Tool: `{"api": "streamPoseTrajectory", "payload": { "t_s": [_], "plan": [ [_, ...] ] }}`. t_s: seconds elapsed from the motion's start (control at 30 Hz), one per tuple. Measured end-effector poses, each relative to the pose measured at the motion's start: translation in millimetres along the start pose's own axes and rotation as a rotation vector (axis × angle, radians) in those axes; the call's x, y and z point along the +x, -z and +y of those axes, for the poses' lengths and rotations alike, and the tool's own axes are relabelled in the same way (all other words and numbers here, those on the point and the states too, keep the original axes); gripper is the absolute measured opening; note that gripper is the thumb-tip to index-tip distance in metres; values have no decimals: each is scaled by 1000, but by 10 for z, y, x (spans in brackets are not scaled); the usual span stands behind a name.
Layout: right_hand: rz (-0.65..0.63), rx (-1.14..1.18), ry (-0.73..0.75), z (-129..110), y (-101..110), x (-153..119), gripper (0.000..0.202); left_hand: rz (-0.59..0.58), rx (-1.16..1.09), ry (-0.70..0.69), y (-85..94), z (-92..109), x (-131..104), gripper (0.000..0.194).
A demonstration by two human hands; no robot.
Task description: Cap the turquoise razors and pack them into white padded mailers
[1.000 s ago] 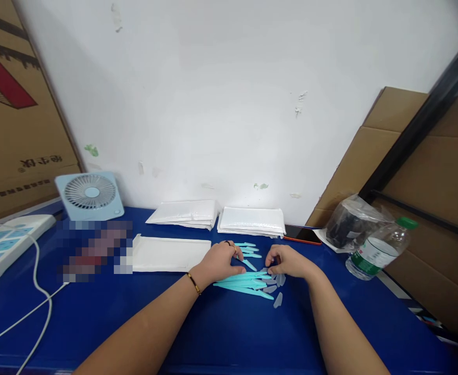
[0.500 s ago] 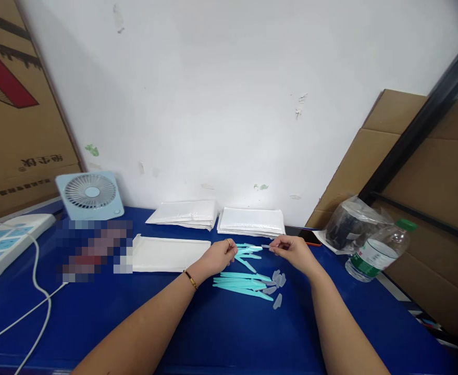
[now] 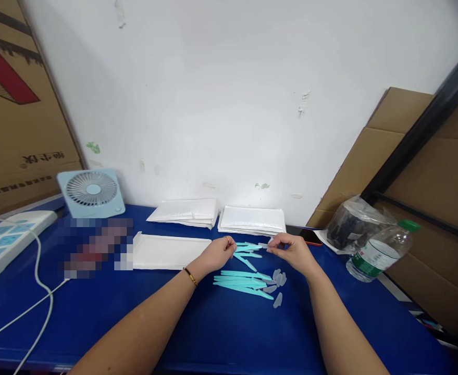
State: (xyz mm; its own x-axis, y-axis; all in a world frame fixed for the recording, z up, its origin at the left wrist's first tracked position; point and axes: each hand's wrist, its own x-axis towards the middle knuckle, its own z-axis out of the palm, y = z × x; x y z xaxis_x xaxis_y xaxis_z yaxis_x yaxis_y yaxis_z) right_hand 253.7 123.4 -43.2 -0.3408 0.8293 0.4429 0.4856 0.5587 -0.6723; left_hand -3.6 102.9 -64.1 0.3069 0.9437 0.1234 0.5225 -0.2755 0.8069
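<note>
My left hand (image 3: 225, 251) is closed in a pinch round the handle end of a turquoise eyebrow razor (image 3: 252, 247), whose tip points right. Pinched between the thumb and fingers of my right hand (image 3: 287, 251) is a small clear blade cap (image 3: 264, 245), right at the razor's tip; whether it has slid over the blade I cannot tell. More turquoise razors (image 3: 246, 262) lie under and beside the held one. Nearer to me is a row of razors (image 3: 240, 282), with several loose clear caps (image 3: 279, 277) at their right ends.
White padded envelopes lie in a left stack (image 3: 184, 212) and a right stack (image 3: 252, 220), with a single envelope (image 3: 170, 252) nearer. Right stand a phone (image 3: 310, 237), a bagged dark object (image 3: 348, 226) and a water bottle (image 3: 381, 252). Left are a fan (image 3: 91, 192) and power strip (image 3: 13, 239).
My right hand has moved slightly left, bringing the clear cap up to the razor's tip. My left hand keeps its pinch almost in place.
</note>
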Motion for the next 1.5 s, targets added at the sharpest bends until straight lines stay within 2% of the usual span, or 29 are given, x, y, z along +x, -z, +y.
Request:
{"api": "streamPoseTrajectory", "payload": {
  "t_s": [0.73,0.93,1.0,1.07,1.13,1.17,1.33,1.4,1.5],
  "plan": [
    [-7,7,22,-70,-16,-2,13,16,23,11,10,-42,16,25],
    [-59,61,30,-123,-163,9,12,-13,8,-21,-33,-30,15,26],
    [-64,25,23,-110,-215,20,10,4,64,-26,-49,-33,20,27],
    [-77,-45,-3,-68,-214,26,10,76,191,-48,-54,-33,21,23],
    [-125,-105,-37,-1,-144,18,11,134,318,-100,-49,-26,11,18],
    [-166,-119,-58,37,-87,8,11,126,356,-132,-46,-18,1,17],
    [-447,-90,-152,164,196,-71,14,-101,401,-248,-57,51,-75,15],
    [-505,-95,-132,166,216,-89,19,-140,395,-245,-66,79,-95,10],
    [-557,-146,-120,156,153,-95,14,-145,364,-174,-62,82,-93,9]
  ]
}}
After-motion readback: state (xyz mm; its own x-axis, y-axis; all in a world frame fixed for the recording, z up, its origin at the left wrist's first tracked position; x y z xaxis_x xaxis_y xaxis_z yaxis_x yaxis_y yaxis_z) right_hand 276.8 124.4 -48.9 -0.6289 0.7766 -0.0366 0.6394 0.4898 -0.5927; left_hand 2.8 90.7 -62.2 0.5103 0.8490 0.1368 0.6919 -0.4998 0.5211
